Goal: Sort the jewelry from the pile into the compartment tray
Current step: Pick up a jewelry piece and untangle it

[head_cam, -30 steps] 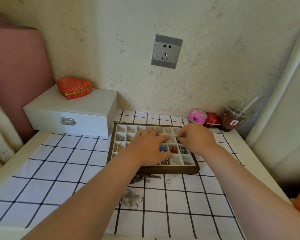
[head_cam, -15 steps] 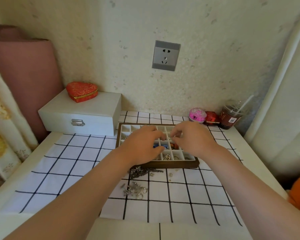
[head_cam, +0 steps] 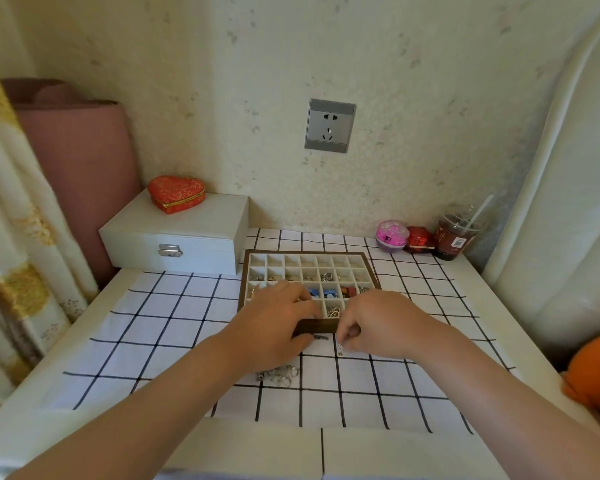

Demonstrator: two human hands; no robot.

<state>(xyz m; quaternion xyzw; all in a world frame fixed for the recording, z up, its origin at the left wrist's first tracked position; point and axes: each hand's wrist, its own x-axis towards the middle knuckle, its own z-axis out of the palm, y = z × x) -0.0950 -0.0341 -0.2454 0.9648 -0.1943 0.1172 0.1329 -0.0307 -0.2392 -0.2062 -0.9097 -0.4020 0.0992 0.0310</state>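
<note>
Work centres on the compartment tray point(head_cam: 308, 259), which sits on the checked cloth point(head_cam: 174, 323) toward the back edge of the desk point(head_cam: 243, 452). Its near rim faces the person, so both hands can reach every cell. The jewelry pile point(head_cam: 279, 374), a loose silver cluster, lies on the cloth between the tray and the desk's front edge, partly hidden by the left forearm. A dark chain point(head_cam: 321, 337) lies just beside the tray's near rim. The left hand point(head_cam: 274, 320) rests palm-down across the tray's near-left corner, fingers fairly straight and holding nothing visible, probably to steady the tray. The right hand point(head_cam: 374, 323) hangs at the near rim with fingers curled down over a small piece point(head_cam: 340, 347) on the cloth; whether that piece is actually pinched cannot be determined. Several middle and near cells contain items; the back row appears empty.
</note>
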